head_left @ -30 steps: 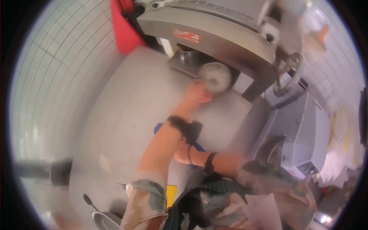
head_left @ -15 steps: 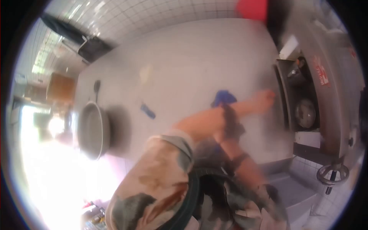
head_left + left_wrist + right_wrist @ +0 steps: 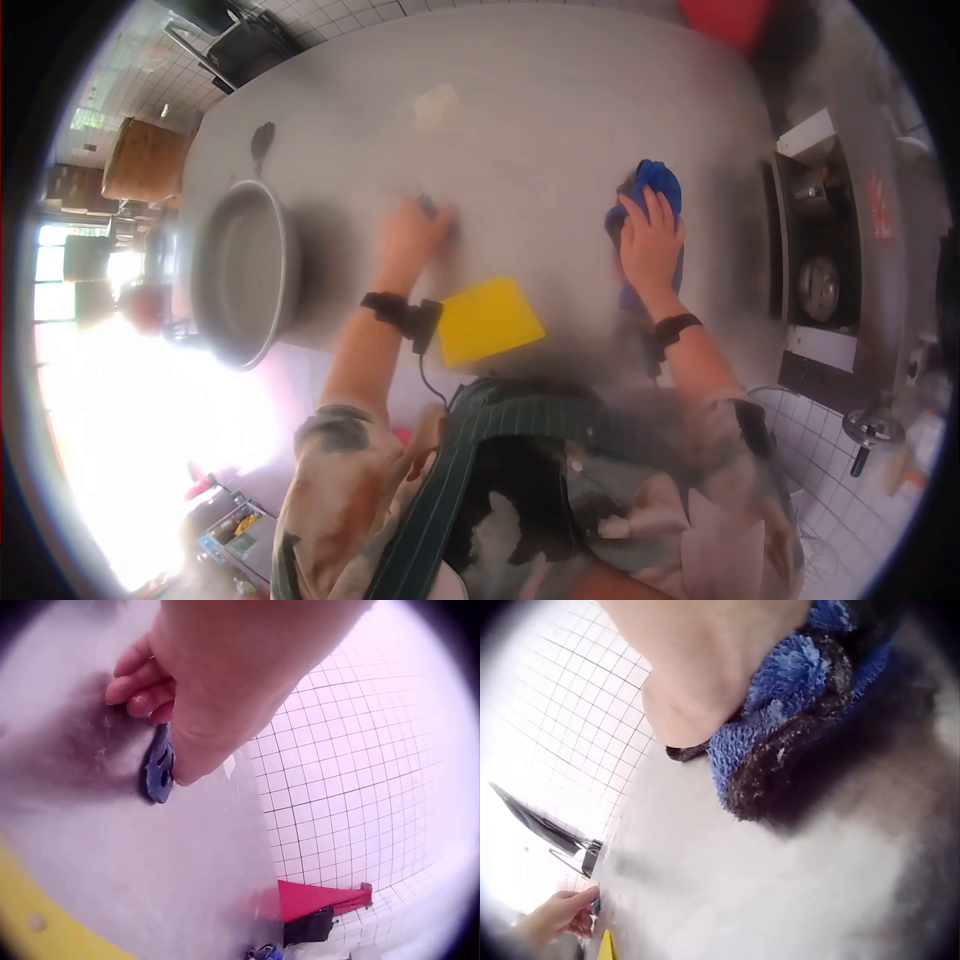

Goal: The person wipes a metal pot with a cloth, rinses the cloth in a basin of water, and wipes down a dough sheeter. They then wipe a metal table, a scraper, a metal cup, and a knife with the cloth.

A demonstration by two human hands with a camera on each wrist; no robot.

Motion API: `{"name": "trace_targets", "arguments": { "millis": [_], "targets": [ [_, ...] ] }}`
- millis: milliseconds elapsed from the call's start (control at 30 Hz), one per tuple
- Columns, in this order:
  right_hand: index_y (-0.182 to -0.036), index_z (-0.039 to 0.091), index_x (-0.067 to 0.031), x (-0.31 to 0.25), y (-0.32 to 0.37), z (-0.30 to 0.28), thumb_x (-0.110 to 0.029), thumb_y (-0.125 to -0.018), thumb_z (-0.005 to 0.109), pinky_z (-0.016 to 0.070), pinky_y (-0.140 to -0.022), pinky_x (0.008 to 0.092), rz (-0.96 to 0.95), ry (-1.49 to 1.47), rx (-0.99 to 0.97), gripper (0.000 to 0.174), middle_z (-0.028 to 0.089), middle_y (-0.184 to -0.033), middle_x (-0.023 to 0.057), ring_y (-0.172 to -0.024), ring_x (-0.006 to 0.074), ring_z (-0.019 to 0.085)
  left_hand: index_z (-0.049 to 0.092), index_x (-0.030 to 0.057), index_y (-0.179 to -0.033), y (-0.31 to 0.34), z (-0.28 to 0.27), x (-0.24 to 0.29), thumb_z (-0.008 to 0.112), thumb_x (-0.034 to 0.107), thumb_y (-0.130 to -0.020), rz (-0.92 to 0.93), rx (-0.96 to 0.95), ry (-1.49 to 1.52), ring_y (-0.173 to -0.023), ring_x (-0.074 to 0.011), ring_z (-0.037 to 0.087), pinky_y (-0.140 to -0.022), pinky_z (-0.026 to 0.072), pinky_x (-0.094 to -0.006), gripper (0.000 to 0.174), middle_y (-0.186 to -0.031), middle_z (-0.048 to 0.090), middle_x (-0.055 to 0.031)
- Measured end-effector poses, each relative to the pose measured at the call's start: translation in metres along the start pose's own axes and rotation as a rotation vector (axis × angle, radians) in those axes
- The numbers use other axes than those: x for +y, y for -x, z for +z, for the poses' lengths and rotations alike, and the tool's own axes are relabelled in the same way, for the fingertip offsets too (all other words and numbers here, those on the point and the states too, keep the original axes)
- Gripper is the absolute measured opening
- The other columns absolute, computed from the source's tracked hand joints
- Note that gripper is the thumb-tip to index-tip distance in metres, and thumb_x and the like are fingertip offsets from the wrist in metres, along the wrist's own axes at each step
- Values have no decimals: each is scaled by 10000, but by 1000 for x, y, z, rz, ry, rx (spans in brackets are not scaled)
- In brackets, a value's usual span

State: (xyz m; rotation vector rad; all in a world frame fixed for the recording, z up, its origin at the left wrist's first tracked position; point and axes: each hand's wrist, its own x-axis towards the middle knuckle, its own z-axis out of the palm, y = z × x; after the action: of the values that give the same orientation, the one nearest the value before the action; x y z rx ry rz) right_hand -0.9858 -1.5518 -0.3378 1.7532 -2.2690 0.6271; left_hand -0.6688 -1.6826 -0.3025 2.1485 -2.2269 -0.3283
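My left hand [image 3: 410,240] pinches a small blue object with dark slots [image 3: 160,769] low over the grey table [image 3: 540,120]; its thumb lies along one side. Just nearer my body is a yellow flat sheet or scraper [image 3: 490,322], seen also at the edge of the left wrist view. On the right, my right hand [image 3: 652,240] rests on a bunched blue cloth [image 3: 662,180] with a dark border, fingers spread straight over it. In the right wrist view, the fluffy cloth [image 3: 787,675] lies under the palm, with most fingers hidden.
A deep grey bowl [image 3: 245,275] stands at the table's left edge, a dark spoon-like tool [image 3: 262,145] beyond it. At right, a machine's recess holds a metal bowl [image 3: 820,287] and a metal pot [image 3: 815,187]. A pale patch [image 3: 437,108] marks the far table.
My left hand has drawn back from the metal bowl at the machine to the left, onto the blue object. My right hand and the cloth have moved forward. The head view has turned left.
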Motion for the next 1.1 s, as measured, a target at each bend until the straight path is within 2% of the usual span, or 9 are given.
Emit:
{"name": "trace_targets", "arguments": {
  "millis": [100, 200, 300, 467, 500, 567, 667, 900, 1100],
  "targets": [
    [-1152, 618, -206, 4, 2, 1, -174, -848, 564, 284, -1037, 494, -30, 32, 27, 310, 520, -1320, 63, -1247, 272, 445, 599, 44, -1036, 14, -9, 11, 548, 552, -821, 104, -121, 28, -919, -369, 637, -770, 494, -456, 553, -939, 665, -208],
    [-1132, 627, -211, 0, 1, 5, -170, -846, 568, 296, -1027, 491, -17, 15, 54, 294, 526, -1313, 58, -1235, 268, 458, 564, 79, -1097, 49, -16, 16, 627, 519, -785, 568, -432, -234, -872, -363, 634, -765, 492, -452, 543, -900, 657, -150],
    [-1112, 631, -228, 1, 2, 6, -165, -847, 566, 303, -1020, 493, -12, 15, 82, 280, 537, -1302, 49, -1238, 260, 458, 516, 115, -1141, 111, -14, -4, 739, 450, -716, 853, -188, -68, -900, -317, 626, -760, 491, -433, 586, -958, 629, -114],
    [-1133, 622, -233, 1, 5, 5, -193, -852, 560, 294, -1032, 504, 34, 30, 61, 291, 518, -1323, 49, -1253, 258, 444, 461, 51, -1174, 121, -21, 4, 835, 467, -589, 405, -523, -322, -1032, -257, 579, -779, 481, -412, 809, -1087, 565, -129],
    [-1144, 616, -233, 0, 6, 5, -193, -854, 555, 287, -1039, 510, 39, 38, 54, 299, 505, -1336, 50, -1261, 256, 434, 461, 51, -1174, 120, -21, 5, 835, 467, -589, 428, -518, -331, -1032, -257, 579, -779, 481, -412, 809, -1087, 565, -129],
    [-1170, 602, -233, -3, 10, 5, -193, -856, 550, 272, -1050, 530, 59, 38, 46, 320, 477, -1357, 53, -1275, 257, 415, 478, 15, -1120, 116, -20, 5, 833, 487, -585, 489, -178, -280, -982, -262, 603, -769, 489, -415, 797, -1065, 580, -134],
    [-1167, 604, -223, -14, 20, 4, -197, -855, 550, 273, -1047, 536, 137, 53, 77, 318, 480, -1349, 57, -1271, 267, 415, 495, -1, -1103, 99, -6, 11, 837, 515, -566, 531, -134, -283, -950, -276, 622, -767, 505, -404, 819, -1053, 595, -143],
    [-1136, 615, -183, -29, 50, -14, -147, -821, 591, 290, -1028, 533, 124, -10, 111, 318, 486, -1327, 69, -1256, 273, 419, 506, -55, -1105, 74, -12, 63, 846, 560, -532, 320, -384, -179, -993, -299, 630, -797, 523, -383, 907, -1070, 617, -178],
    [-1134, 613, -174, -30, 62, -20, -131, -813, 592, 302, -1021, 532, 128, -51, 114, 325, 490, -1328, 68, -1261, 273, 415, 626, -33, -1042, 65, 1, 63, 792, 467, -661, 411, -431, -8, -902, -266, 665, -758, 522, -394, 650, -967, 677, -179]
  ]
}}
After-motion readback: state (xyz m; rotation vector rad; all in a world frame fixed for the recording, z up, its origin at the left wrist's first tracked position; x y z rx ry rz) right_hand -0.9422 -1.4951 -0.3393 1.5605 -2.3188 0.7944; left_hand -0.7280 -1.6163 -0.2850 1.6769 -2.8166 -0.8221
